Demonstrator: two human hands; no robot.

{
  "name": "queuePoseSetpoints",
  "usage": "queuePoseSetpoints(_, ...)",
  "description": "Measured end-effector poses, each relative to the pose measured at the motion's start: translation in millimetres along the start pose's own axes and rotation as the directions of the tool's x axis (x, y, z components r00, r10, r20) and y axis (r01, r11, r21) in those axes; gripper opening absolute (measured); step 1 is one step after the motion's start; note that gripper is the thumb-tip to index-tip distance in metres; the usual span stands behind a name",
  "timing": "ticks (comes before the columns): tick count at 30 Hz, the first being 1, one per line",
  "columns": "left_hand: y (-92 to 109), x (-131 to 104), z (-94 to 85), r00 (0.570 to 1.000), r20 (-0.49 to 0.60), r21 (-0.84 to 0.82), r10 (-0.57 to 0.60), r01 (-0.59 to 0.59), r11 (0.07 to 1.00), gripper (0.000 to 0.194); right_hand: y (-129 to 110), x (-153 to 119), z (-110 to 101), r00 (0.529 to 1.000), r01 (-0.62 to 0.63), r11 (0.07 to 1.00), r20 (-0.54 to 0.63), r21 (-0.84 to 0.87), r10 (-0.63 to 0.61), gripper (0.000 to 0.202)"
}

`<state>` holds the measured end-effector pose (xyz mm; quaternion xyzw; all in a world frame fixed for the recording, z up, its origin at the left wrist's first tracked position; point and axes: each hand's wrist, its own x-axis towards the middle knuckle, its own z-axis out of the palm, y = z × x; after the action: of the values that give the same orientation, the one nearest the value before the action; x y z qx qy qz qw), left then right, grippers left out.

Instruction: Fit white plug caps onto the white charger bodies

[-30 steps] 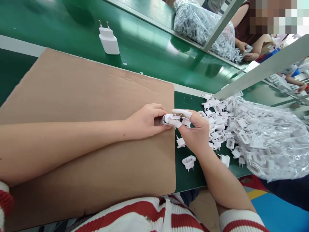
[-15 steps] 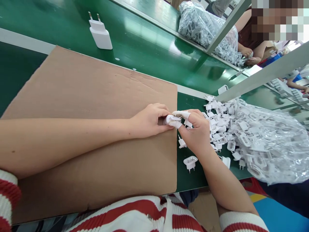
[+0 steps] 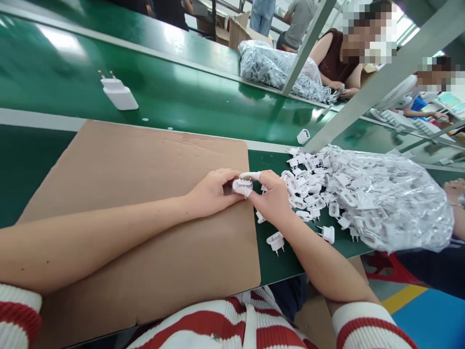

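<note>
A white plug charger (image 3: pixel 240 185) is held between both hands over the right edge of the cardboard sheet (image 3: pixel 163 174). My left hand (image 3: pixel 214 191) grips its body from the left, fingers closed round it. From the right, my right hand (image 3: pixel 271 194) pinches its prong end between thumb and finger, both wrapped in white covers. The fingers hide part of the charger. Just beyond my right hand lies a heap of white plug pieces (image 3: pixel 308 186), and a loose plug piece (image 3: pixel 276 241) rests on the green table below the hand.
A finished-looking white charger (image 3: pixel 119 94) stands on the green belt (image 3: pixel 181 97). A clear plastic bag (image 3: pixel 399 194) of plug pieces spills open at the right, near a slanted metal post (image 3: pixel 363 102). Across the belt, a person (image 3: pixel 336 63) works beside another full bag (image 3: pixel 276 65).
The camera view has tilted upward, showing more of the far side. Both hands still hold the charger at the cardboard's edge, with little visible change in grip.
</note>
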<state>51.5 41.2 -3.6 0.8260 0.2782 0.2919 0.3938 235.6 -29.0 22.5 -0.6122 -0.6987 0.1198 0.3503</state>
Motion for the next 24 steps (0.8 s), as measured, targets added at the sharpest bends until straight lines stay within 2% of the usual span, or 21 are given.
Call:
queuePoseSetpoints(2,2,0,-0.9,0.999,0.019,0.008,-0.027,0.027,1.0,0.033,6,2,-9,0.999,-0.036,0.996,0.043,0.082,0.032,0.041)
queuePoseSetpoints(4,3,3,-5.0,0.996,0.02,0.025,-0.089,0.088,0.996,0.035,17,6,-22,0.999,-0.031,0.999,0.015,0.04,0.031,0.052)
queuePoseSetpoints(7,-6,20,-20.2,0.978,-0.063,0.108,-0.197,0.203,0.973,0.039,38,14,-41,0.996,-0.089,0.959,-0.035,-0.268,0.083,0.048)
queuePoseSetpoints(9,-18,41,-35.9,0.957,-0.161,0.187,-0.242,0.27,0.944,0.041,51,21,-49,0.976,-0.197,0.86,-0.013,-0.47,0.217,0.051)
queuePoseSetpoints(12,-42,83,-62.7,0.926,-0.275,0.266,-0.26,0.333,0.905,0.045,63,27,-52,0.919,-0.271,0.741,0.063,-0.614,0.388,0.056)
queuePoseSetpoints(15,-66,121,-86.0,0.885,-0.375,0.356,-0.275,0.411,0.839,0.037,69,29,-51,0.893,-0.275,0.73,0.116,-0.626,0.436,0.05)
queuePoseSetpoints(18,-85,143,-101.5,0.859,-0.416,0.449,-0.297,0.478,0.755,0.032,70,28,-52,0.896,-0.293,0.737,0.093,-0.61,0.434,0.047)
queuePoseSetpoints(21,-98,148,-108.4,0.854,-0.411,0.466,-0.319,0.498,0.731,0.038,69,28,-53,0.902,-0.314,0.735,0.051,-0.601,0.428,0.046)
queuePoseSetpoints(24,-106,145,-107.4,0.822,-0.453,0.432,-0.345,0.541,0.722,0.053,69,31,-53,0.896,-0.351,0.719,0.007,-0.6,0.444,0.045)
